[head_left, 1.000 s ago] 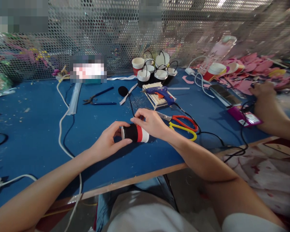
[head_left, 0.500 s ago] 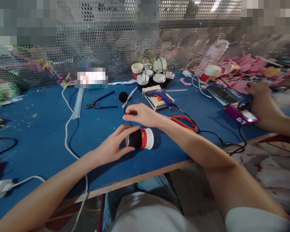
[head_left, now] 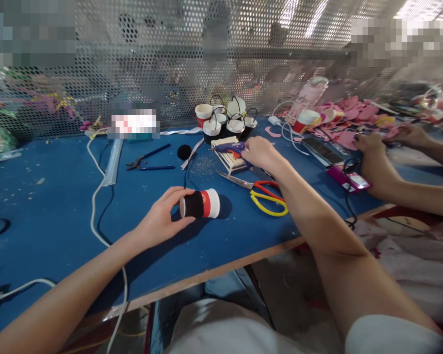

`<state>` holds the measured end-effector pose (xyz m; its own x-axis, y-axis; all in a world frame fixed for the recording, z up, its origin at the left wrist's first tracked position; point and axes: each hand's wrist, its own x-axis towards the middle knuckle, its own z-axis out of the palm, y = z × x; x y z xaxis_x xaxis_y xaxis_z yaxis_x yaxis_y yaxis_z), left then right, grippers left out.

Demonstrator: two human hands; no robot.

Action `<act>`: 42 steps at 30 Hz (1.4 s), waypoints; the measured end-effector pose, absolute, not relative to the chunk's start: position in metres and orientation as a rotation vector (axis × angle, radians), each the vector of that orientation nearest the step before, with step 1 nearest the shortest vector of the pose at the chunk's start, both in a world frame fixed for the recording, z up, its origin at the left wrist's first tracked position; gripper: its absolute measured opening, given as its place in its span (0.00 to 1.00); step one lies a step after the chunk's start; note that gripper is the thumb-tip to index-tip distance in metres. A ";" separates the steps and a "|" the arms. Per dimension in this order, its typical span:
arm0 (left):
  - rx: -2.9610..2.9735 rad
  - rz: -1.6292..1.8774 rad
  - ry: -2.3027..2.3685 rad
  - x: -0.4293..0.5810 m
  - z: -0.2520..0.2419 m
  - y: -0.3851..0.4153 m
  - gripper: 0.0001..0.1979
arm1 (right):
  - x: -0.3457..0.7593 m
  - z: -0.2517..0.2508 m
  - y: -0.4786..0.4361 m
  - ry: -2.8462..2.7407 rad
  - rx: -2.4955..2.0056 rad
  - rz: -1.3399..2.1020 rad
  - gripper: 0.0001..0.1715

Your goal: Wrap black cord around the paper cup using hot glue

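Note:
My left hand [head_left: 166, 216] grips a paper cup [head_left: 211, 203] that lies on its side over the blue table. The cup's base end is wrapped in black yarn; a red band and a white rim end show to the right. A black strand runs from it up to a ball of black yarn [head_left: 184, 152]. My right hand [head_left: 262, 153] is closed round the back of a blue glue gun [head_left: 227, 147], which sits on a small rack of wooden sticks [head_left: 229, 162]. Below that rack, scissors [head_left: 268, 197] with red and yellow handles lie open.
Several cups [head_left: 211, 129] with black loops stand at the back. Pliers [head_left: 149, 160] and clear glue sticks [head_left: 113, 162] lie left of the yarn ball. A white cable [head_left: 93, 216] crosses the table. At right are a phone [head_left: 323, 151], pink pieces [head_left: 349, 115] and another person's hands [head_left: 371, 150].
My right hand has left the black strand above the cup and moved right to the glue gun. The scissors show more fully. My left hand still holds the cup.

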<state>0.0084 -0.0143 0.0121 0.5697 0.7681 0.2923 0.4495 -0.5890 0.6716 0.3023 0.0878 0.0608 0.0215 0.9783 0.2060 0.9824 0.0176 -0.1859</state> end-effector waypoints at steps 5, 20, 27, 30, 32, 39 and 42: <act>2.261 0.766 1.021 0.008 0.011 -0.011 0.26 | 0.306 0.044 0.089 -2.036 -2.064 0.079 0.10; 2.120 0.887 0.944 0.005 0.006 -0.006 0.25 | 0.291 0.053 0.052 -1.687 -1.699 0.579 0.11; 2.183 0.929 0.974 0.002 0.002 -0.002 0.24 | 0.268 0.048 0.005 -1.763 -1.463 0.798 0.15; 2.232 0.941 0.997 0.001 0.003 -0.001 0.26 | 0.266 0.045 -0.006 -1.828 -1.515 0.772 0.12; 2.249 0.938 1.014 0.001 0.003 0.000 0.25 | 0.266 0.046 -0.008 -1.889 -1.564 0.753 0.14; 2.334 0.952 0.991 0.002 0.004 0.001 0.24 | 0.268 0.049 -0.005 -2.128 -1.447 0.590 0.12; 2.358 0.952 0.989 0.003 0.005 0.000 0.23 | 0.270 0.047 -0.005 -2.222 -1.410 0.567 0.13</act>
